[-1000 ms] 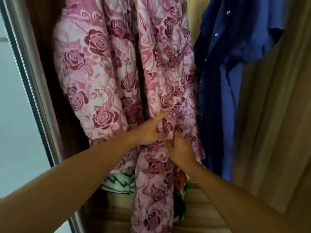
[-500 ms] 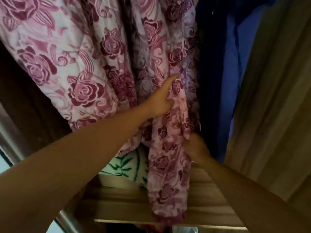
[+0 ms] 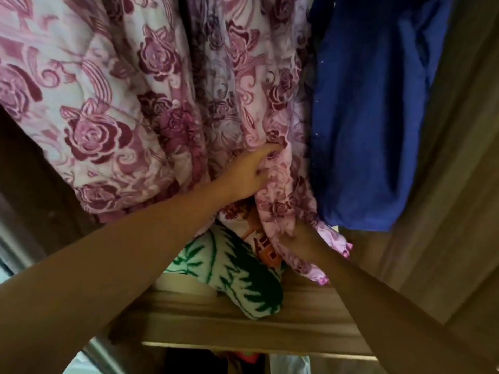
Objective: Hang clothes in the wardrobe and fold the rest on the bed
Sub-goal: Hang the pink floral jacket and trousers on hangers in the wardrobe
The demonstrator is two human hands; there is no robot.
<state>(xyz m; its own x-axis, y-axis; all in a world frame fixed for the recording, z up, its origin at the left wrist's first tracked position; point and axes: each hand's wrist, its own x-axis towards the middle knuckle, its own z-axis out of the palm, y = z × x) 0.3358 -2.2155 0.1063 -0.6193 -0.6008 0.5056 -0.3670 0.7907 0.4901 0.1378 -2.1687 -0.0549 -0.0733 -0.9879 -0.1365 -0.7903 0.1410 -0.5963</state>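
A pink garment with dark red roses (image 3: 113, 109) hangs in the wardrobe and fills the upper left and middle of the view. My left hand (image 3: 245, 175) reaches up into its folds and grips a bunch of the cloth near the middle. My right hand (image 3: 299, 240) is lower, at the garment's hanging tail, mostly covered by the cloth it holds. A blue shirt (image 3: 370, 112) hangs just to the right of the pink garment.
Below the hanging clothes runs a wooden shelf (image 3: 243, 322). On it lies a white and green patterned bundle (image 3: 232, 271) with an orange-printed item behind it. The wardrobe's wooden side panel (image 3: 459, 157) rises on the right; a metal door frame stands at lower left.
The view has come closer and tilted down, showing more of the shelf. My right hand has gathered the garment's tail and pushed it in toward the shelf; my left hand stays gripping the folds.
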